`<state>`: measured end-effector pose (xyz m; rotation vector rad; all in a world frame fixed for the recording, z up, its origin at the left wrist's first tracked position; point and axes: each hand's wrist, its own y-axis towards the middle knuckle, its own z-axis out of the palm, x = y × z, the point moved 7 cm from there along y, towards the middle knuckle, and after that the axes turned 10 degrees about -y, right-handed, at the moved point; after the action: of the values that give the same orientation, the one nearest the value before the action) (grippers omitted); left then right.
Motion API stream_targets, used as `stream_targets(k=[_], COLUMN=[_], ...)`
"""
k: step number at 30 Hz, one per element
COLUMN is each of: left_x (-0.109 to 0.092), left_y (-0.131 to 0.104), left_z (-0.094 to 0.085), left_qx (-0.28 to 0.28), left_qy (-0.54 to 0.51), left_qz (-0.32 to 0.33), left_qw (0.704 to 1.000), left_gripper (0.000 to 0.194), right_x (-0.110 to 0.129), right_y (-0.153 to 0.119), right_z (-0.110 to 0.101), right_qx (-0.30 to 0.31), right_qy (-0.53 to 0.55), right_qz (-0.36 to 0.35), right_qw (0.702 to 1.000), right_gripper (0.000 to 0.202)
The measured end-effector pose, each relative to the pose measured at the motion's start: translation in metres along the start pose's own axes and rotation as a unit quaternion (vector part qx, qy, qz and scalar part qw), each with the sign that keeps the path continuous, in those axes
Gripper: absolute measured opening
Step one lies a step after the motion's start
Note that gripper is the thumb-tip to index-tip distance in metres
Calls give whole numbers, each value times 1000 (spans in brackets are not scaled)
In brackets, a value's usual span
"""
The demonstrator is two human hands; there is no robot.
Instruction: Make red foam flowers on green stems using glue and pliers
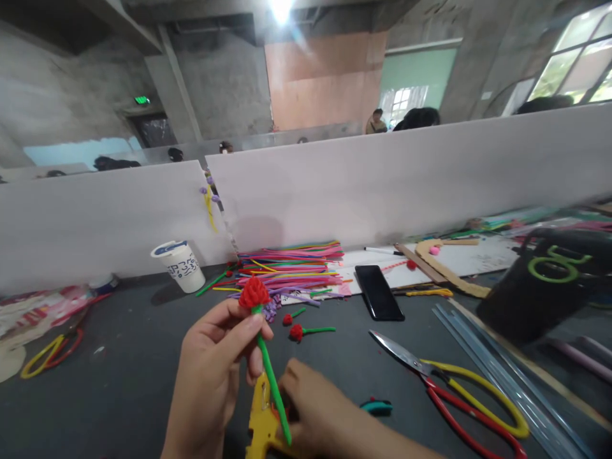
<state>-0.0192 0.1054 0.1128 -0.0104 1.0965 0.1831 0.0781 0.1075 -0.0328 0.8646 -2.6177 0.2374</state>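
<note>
My left hand [217, 354] pinches a pipe-cleaner flower [255, 293] just under its red head, and the green stem slants down to the right. Lower down, my right hand [310, 398] is wrapped round a yellow glue gun [262, 421], partly hidden behind the stem and my fingers. The gun's upper end is close below my left fingertips; whether they touch I cannot tell. Just beyond the hands lie a small red flower with a green stem [318, 330] and a shorter one [288, 319]. A bundle of coloured pipe cleaners [291, 268] is behind them.
Large scissors [430, 370] lie open at the right, near a teal-handled tool [376, 407]. A phone [379, 293], clear strips [502, 370] and a black bag [549, 280] are farther right. At the left are a paper cup [184, 268] and smaller scissors [48, 357]. A white partition [382, 185] runs behind.
</note>
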Motion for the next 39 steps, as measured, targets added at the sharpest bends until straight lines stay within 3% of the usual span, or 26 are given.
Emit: stream_targets(k=[3,6,12,16,19,24,30,33,39], left_x=[1,5,9,16,25,43,61,59,38], left_y=[4,8,9,14,20,17,-3,-4,-3], left_z=[0,1,0,-3,-4,14,33,33,24], left_qx=[-1,10,18,21,23,75,136,126,39], left_qy=[-5,-2,-9,-18,-25,-37,-77,-92,-115], left_qz=[-11,-23,-33,-48,-60,-121,-190,-199,-158], left_qw=[1000,1000,999,998,998,989,969,967,980], left_gripper=[13,13,14,13,7,9,12,9,15], right_x=[-33,-50,-38,-38,-44,-42,-27,-25,-29], right_y=[-1,0,5,8,4,-20,-34,-34,-37], right_z=[-28,-36,-10,-18,-45,-94,-107,-109,-120], right_qx=[4,28,49,8,-47,-136,-139,-127,-121], right_qy=[-43,-55,-14,99,230,430,554,567,544], right_qz=[25,5,-27,2,29,31,35,43,55], right_qw=[999,998,998,995,972,892,820,813,829], right_gripper=[30,31,32,32,31,27,31,28,13])
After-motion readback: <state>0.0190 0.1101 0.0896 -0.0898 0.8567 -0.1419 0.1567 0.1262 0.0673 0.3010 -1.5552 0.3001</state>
